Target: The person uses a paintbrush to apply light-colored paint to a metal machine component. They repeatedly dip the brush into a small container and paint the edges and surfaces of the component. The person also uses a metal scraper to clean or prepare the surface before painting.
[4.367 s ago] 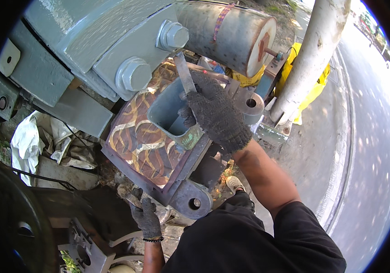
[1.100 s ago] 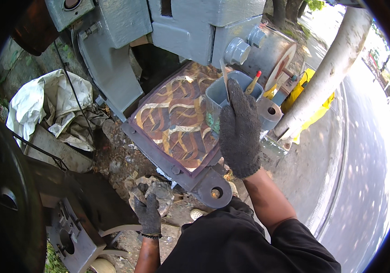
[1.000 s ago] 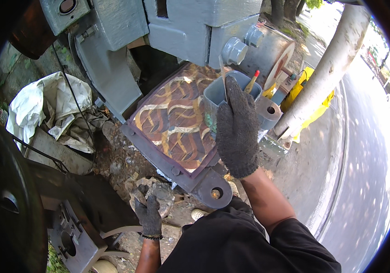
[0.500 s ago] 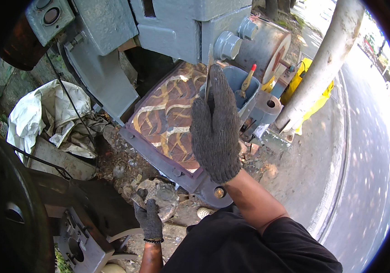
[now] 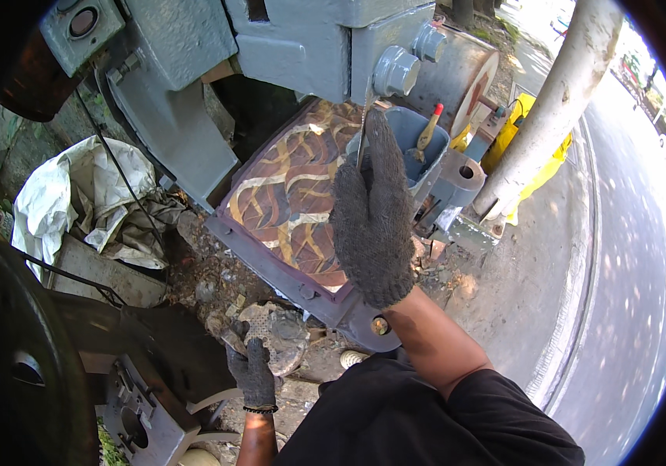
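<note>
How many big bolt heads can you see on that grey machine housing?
2: one large hex bolt head on the housing corner above the gloved right hand, a smaller bolt head up-right of it. More may be hidden.

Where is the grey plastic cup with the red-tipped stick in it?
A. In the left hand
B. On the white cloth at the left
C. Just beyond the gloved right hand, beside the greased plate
C: the cup sits right behind the fingertips of the right hand, at the edge of the plate.
</note>
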The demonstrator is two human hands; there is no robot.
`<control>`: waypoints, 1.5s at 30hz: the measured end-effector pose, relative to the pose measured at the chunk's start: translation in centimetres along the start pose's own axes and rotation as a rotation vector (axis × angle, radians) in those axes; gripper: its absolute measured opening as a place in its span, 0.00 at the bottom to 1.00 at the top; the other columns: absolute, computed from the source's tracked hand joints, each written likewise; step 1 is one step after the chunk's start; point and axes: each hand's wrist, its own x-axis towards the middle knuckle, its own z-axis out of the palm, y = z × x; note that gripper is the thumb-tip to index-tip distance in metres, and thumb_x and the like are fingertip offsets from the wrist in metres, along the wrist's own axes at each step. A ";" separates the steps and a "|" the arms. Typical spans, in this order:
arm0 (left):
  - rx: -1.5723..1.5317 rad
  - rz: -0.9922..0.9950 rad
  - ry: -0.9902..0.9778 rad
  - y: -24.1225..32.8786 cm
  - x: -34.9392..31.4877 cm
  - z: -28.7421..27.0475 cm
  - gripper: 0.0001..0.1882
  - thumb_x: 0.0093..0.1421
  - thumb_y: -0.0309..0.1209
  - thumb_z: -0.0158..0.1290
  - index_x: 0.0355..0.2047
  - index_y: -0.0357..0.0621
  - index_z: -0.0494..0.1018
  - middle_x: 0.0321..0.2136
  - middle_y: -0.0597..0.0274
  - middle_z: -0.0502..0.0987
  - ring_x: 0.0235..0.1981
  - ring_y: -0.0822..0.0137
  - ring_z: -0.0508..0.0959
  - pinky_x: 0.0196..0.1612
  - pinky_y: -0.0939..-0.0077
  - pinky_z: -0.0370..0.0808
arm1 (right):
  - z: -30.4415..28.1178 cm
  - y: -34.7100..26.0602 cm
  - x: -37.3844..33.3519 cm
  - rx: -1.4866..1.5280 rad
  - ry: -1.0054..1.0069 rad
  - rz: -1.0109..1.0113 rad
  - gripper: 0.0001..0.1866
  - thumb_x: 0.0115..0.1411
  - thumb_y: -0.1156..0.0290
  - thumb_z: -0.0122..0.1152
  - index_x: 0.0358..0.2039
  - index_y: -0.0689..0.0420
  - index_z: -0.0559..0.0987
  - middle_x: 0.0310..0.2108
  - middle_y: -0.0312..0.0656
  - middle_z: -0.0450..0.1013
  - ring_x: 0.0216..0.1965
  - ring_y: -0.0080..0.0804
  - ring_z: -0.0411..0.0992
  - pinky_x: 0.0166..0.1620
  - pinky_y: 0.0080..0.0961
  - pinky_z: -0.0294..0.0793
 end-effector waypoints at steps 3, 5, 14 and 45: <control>0.035 -0.029 -0.013 0.2 0.0 -0.1 0.25 0.69 0.27 0.54 0.66 0.37 0.67 0.55 0.62 0.77 0.35 0.80 0.73 0.35 0.83 0.72 | -0.5 0.1 -0.4 0.012 -0.024 0.064 0.27 0.73 0.72 0.55 0.69 0.67 0.65 0.66 0.59 0.67 0.67 0.51 0.67 0.70 0.40 0.63; 0.061 -0.019 -0.013 0.3 0.1 -0.1 0.25 0.69 0.26 0.54 0.66 0.37 0.67 0.56 0.62 0.77 0.36 0.80 0.73 0.35 0.83 0.73 | -1.1 0.1 -0.7 0.039 -0.050 0.140 0.26 0.73 0.72 0.56 0.68 0.67 0.67 0.65 0.59 0.68 0.66 0.50 0.68 0.69 0.40 0.64; 0.065 -0.069 -0.005 0.1 0.5 0.5 0.26 0.70 0.27 0.55 0.67 0.36 0.66 0.56 0.61 0.76 0.36 0.79 0.73 0.37 0.82 0.73 | -4.0 1.9 -0.4 -0.061 -0.147 0.183 0.25 0.70 0.74 0.56 0.66 0.66 0.69 0.62 0.59 0.71 0.65 0.54 0.69 0.69 0.43 0.65; 0.146 0.082 -0.072 1.4 -1.0 2.2 0.24 0.69 0.24 0.54 0.64 0.36 0.67 0.48 0.63 0.77 0.29 0.79 0.71 0.32 0.80 0.71 | -4.6 7.2 0.3 0.301 -0.156 0.271 0.22 0.74 0.68 0.53 0.66 0.59 0.71 0.45 0.44 0.77 0.37 0.25 0.78 0.37 0.24 0.82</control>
